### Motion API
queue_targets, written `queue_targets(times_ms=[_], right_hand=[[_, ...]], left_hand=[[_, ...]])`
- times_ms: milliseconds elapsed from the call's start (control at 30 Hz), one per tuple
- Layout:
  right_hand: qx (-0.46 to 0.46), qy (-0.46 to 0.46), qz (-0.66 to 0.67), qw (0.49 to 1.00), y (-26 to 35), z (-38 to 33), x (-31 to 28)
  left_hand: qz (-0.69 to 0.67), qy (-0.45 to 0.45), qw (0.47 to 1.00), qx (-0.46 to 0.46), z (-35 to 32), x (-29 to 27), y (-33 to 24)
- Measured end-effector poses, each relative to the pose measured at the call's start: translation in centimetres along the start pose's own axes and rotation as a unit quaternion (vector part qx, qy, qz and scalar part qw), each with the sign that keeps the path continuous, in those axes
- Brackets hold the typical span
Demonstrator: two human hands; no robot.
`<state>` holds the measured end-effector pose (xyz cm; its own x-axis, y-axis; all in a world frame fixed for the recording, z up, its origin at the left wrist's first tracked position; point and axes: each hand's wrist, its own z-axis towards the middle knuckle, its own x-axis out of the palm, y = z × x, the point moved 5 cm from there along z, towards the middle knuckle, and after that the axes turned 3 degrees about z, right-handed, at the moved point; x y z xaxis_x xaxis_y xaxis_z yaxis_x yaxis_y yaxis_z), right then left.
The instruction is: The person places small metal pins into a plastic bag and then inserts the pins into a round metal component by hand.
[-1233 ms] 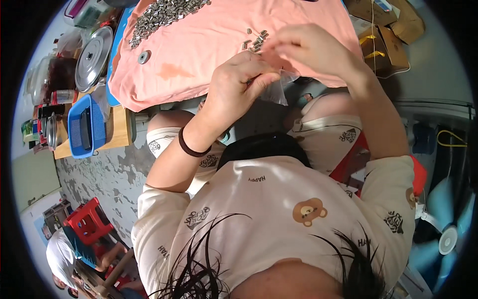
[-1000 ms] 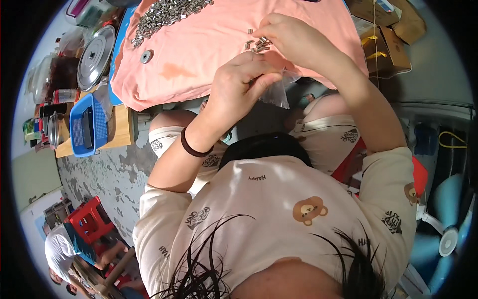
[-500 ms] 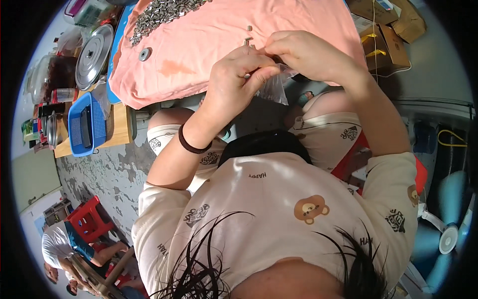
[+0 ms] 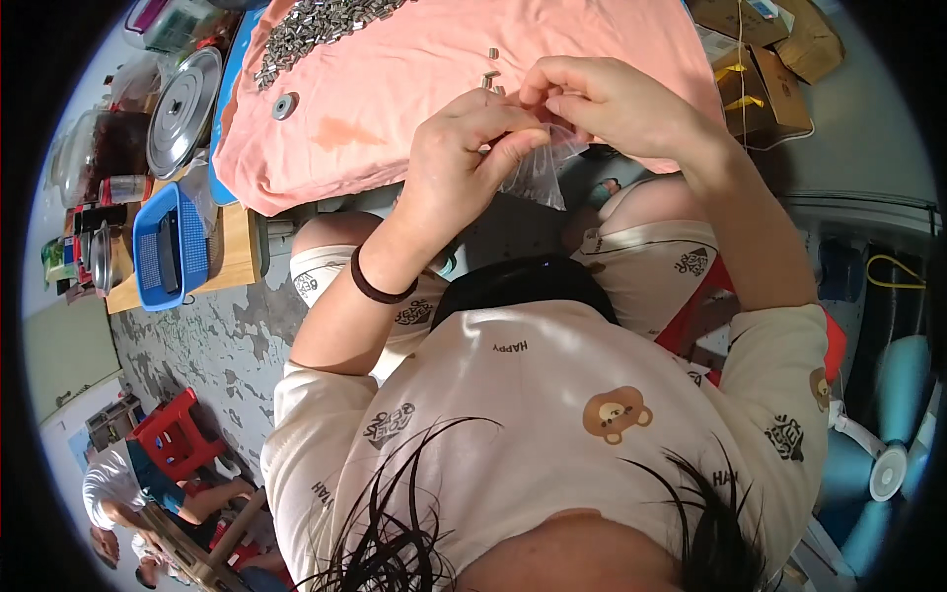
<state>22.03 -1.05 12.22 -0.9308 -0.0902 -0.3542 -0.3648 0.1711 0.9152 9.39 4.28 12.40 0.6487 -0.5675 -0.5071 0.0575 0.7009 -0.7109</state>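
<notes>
At twelve o'clock, the left hand is pinching a small clear plastic bag, the right hand is holding curled fingers beside it, contents indeterminable, and brushing knuckles could be scattering the short silvery metal cylinders lying at the left hand's twelve o'clock.

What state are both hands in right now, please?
Left hand: closed, holding a clear plastic bag.
Right hand: fingers curled beside the bag; whether it holds anything cannot be told.
</notes>
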Motion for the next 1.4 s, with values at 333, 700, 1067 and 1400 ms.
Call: queue_targets(times_ms=[333,700,1067,1400], right_hand=[[-0.155,-0.074,-0.329,0.929,0.3,0.4,0.3],[-0.115,0.013,-0.267,0.957,0.8,-0.6,0.8],[-0.205,-0.213,-0.285,0.912,0.5,3.7,-2.2],[-0.156,-0.133,-0.399,0.894,0.5,3.7,1.2]], left_hand=[[-0.005,0.01,1.0,-0.001,-0.4,0.0,-0.2],[-0.001,0.003,1.0,-0.007,-0.6,-0.2,0.1],[0.005,0.008,1.0,-0.013,-1.3,-0.5,0.3],[-0.003,-0.006,1.0,-0.006,-1.2,-1.0,0.4]])
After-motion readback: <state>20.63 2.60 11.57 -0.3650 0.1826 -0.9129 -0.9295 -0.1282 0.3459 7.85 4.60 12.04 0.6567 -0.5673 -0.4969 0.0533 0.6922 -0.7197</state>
